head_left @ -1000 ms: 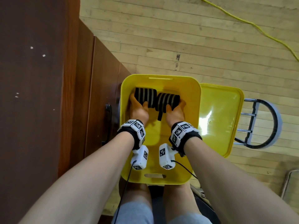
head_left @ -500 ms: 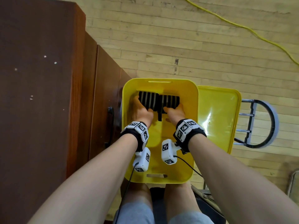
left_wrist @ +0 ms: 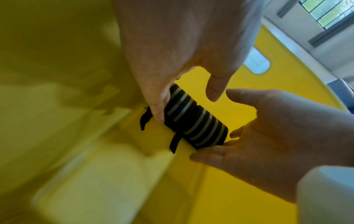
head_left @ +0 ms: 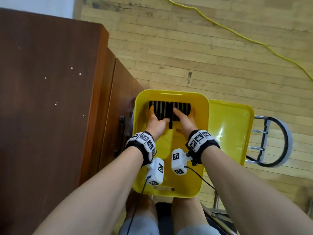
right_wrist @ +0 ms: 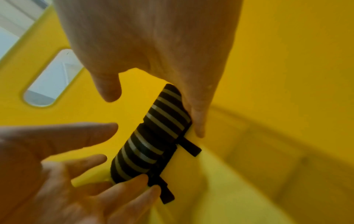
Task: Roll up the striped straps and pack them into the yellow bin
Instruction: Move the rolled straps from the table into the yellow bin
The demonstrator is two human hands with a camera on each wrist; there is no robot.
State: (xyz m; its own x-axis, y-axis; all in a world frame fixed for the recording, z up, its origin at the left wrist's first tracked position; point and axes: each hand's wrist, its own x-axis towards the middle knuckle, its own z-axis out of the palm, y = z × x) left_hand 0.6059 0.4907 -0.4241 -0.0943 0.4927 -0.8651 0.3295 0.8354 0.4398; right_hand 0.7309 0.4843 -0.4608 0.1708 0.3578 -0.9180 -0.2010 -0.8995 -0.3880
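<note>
The yellow bin sits in front of my knees. Two rolled black-and-white striped straps lie end to end along its far wall, the left roll and the right roll. A black tail end sticks out between them. My left hand and right hand are inside the bin, fingers straight and spread over the rolls. In the left wrist view a left fingertip touches the end of the rolls. In the right wrist view a right finger lies beside the rolls.
The bin's yellow lid leans at its right side. A brown wooden cabinet stands close on the left. A metal frame lies on the wooden floor to the right, and a yellow cable runs across the floor beyond.
The two rolls, angled and held a second ago, now lie lined up against the far wall. Both hands have let go and straightened their fingers.
</note>
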